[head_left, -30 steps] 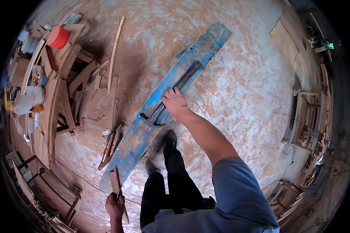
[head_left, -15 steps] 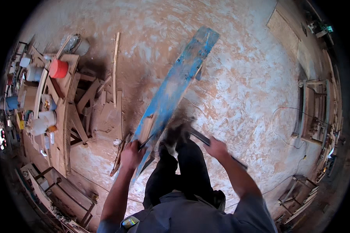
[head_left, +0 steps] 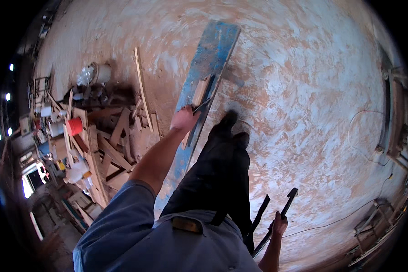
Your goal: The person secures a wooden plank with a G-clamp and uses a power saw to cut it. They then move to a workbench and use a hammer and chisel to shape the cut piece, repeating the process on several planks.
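The person's left hand (head_left: 184,119), just left of the frame's centre, is clenched on the near edge of a long blue-painted plank (head_left: 203,86) that runs from the upper middle of the frame down toward the lower left, past the person's dark trouser legs. The right hand (head_left: 279,224), low and right of centre, is closed around a black pry bar (head_left: 276,221) with a bent, forked head, held off the floor beside the leg.

To handle the plank well, the left hand would do best to keep its hold on the edge beside the pale wooden block (head_left: 199,92) fixed to the face, and to steady the board before the bar's claw goes to work. Whether nails hold the block cannot be told.

The plank is broad and flat. Its blue paint is worn and scuffed, with bare grey-brown wood showing through. It lies on a dusty concrete floor (head_left: 303,90) streaked white and tan. At the left of the frame, a heap of timber offcuts (head_left: 118,145) and a red bucket (head_left: 75,126) sit well apart from it.
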The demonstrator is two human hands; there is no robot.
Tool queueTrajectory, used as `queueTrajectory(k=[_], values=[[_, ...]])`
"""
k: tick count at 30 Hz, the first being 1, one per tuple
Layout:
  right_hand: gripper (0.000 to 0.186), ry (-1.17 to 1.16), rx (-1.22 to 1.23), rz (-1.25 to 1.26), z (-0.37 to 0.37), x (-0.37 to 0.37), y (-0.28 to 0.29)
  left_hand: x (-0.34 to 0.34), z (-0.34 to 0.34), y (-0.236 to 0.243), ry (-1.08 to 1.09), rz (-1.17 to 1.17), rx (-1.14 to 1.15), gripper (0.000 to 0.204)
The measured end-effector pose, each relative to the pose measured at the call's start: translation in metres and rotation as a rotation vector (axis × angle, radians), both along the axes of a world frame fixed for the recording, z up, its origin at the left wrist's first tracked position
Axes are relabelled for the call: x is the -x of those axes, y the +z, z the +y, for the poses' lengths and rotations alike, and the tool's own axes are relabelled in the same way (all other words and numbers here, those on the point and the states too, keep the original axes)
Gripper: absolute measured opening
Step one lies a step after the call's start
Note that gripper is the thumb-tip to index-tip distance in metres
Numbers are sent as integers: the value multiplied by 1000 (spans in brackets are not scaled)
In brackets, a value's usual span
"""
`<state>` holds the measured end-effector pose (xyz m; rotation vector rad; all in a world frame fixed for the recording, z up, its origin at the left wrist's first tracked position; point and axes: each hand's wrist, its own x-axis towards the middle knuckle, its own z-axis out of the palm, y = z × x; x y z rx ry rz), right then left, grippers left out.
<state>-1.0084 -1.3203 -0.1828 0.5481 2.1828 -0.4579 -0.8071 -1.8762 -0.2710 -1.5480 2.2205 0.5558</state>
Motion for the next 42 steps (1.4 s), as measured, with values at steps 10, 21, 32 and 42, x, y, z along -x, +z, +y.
queueTrajectory(k=[10,21,32,42], values=[[32,-571,132,-143,-68,-76,12,30,-45,54,105,-29,-122,59],[35,-437,442,86,-138,-48,-56,132,-150,119,565,875,-733,49],[34,-326,455,193,-183,-54,-52,125,-159,135,113,902,-1133,38],[27,-380,540,266,-237,-141,-16,95,-165,78,-7,1145,-617,16]])
